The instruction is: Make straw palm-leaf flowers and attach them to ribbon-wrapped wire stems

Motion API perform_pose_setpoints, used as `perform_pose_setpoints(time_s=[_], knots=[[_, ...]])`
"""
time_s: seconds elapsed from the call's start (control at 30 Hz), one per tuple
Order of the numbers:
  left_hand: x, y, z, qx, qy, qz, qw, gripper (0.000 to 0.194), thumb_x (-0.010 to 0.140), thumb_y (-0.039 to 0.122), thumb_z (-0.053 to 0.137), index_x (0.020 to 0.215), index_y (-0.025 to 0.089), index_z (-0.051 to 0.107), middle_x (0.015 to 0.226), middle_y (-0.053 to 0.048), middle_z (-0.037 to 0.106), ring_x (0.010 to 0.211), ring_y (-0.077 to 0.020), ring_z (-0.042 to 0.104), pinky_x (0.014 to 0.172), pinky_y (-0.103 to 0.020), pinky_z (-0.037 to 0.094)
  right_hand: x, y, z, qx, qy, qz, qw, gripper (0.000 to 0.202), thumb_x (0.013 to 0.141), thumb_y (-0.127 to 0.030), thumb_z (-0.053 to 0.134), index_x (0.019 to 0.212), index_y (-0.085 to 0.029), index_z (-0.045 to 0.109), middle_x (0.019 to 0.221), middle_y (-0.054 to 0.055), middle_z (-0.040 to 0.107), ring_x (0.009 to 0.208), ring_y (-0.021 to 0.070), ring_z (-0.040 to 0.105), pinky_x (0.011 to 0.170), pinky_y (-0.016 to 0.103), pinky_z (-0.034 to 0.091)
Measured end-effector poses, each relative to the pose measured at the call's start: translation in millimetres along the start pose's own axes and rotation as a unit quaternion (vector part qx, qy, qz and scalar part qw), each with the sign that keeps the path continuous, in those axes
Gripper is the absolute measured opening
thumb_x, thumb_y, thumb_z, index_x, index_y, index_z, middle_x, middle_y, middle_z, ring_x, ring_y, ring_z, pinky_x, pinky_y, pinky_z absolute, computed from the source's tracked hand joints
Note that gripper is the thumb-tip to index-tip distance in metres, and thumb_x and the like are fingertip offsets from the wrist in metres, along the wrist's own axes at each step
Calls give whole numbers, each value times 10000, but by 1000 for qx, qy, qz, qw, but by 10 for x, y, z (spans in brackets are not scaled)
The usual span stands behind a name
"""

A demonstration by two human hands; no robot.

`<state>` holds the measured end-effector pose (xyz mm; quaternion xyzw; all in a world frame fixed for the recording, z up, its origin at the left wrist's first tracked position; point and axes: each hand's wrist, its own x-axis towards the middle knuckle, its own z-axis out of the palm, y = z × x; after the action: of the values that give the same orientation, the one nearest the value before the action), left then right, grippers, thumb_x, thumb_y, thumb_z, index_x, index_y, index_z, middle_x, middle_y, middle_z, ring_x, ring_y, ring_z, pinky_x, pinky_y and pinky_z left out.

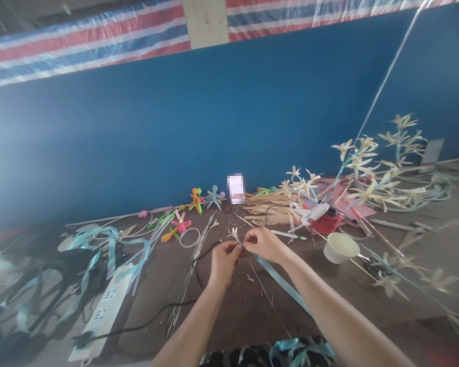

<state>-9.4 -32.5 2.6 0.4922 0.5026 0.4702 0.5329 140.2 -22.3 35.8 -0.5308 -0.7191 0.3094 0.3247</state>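
Observation:
My left hand (pixel 224 259) is closed in a pinch at the base of a small cream artificial flower (pixel 235 233), whose petals rise just above the fingertips. Close beside it, my right hand (pixel 265 243) pinches a light blue ribbon (pixel 277 277) near the flower's base. The ribbon trails from there beneath my right forearm towards my lap. Below the hands, a thin wire (pixel 266 293) slants down to the table's near edge. My fingers hide the spot where ribbon and flower meet.
Left lie a power strip (pixel 102 312), loose blue ribbon (pixel 112 250), a bundle of wires (pixel 189 270) and a clear ring (pixel 190 237). Right are a glue gun (pixel 313 215), a white cup (pixel 341 248) and finished flower sprays (pixel 361 165). A blue partition (pixel 229 117) stands behind.

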Motion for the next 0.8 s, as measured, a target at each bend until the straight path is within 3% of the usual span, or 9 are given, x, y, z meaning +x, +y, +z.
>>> perform_pose_setpoints(time_s=[0.13,0.37,0.8], knots=[[-6,-1,25,1,11,7,1000,182,618,299,609,706,139,601,558,-26,609,535,-153,570,403,-198,367,30,15,35,48,-18,-15,999,82,626,-211,509,619,-162,574,566,-19,568,528,97,488,490,179,330],[-7,-43,22,-16,31,13,999,201,622,316,606,728,145,603,577,-18,606,538,-142,569,409,-192,366,12,45,132,40,7,-18,999,96,630,-191,481,678,-162,560,613,-11,566,558,101,482,498,182,319],[-45,-98,-35,-98,13,-59,993,215,587,321,652,710,151,600,599,6,610,493,-110,565,400,-169,332,7,87,206,17,-18,11,1000,134,635,-250,501,656,-159,598,565,-14,575,541,101,483,479,177,305]])
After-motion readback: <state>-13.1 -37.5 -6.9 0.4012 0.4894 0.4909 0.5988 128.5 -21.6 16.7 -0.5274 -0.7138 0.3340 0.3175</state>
